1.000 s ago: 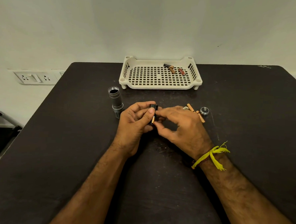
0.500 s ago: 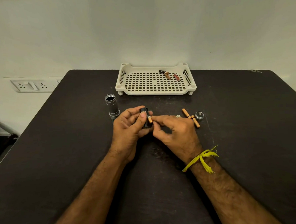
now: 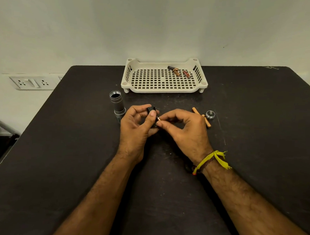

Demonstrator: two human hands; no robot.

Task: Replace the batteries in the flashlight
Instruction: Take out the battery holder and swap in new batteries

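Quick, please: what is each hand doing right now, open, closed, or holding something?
Left hand: grip closed around the black battery holder.
Right hand: pinching a battery at the holder.

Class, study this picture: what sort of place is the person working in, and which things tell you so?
Probably a plain indoor room with a work table: a dark table set against a bare pale wall, and wall sockets beside it.

Dark table against pale wall, white sockets
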